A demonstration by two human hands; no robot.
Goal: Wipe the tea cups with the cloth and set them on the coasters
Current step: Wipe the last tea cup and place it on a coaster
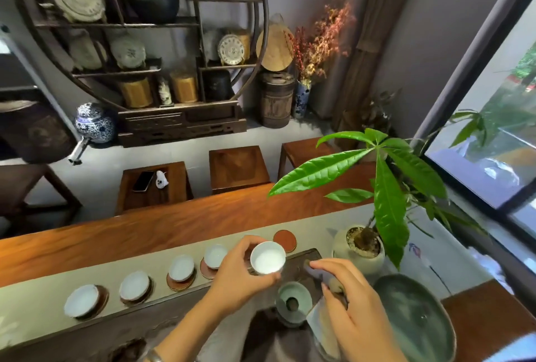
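Head view, done: four cups sit in a row on the pale runner [34, 297], each on a round coaster: first cup [81, 300], second cup [134, 285], third cup [181, 268], fourth cup [215, 255].
Head view, in hand: the left hand [240, 277] grips a fifth cup [267, 257] by its wall, thumb below and fingers over the far side, above the dark tray [301, 263].
Head view, left to do: one bare coaster [284, 241] lies just beyond the held cup; it seems another coaster is hidden behind this cup, but that cannot be told. So the judgement is that the task is near its end.
Cloth: the right hand [353, 306] has curled fingers and pinches a thin grey piece, probably the cloth [319, 324], beside the gaiwan [293, 302].
Materials: the cups are white, glossy, thin like porcelain, with flaring rims. The coasters are flat discs, red-brown, matte. The table [145, 231] is polished wood with strong grain. The bowl [417, 321] is wide, with green-grey glaze. The plant pot [359, 254] is round and pale.
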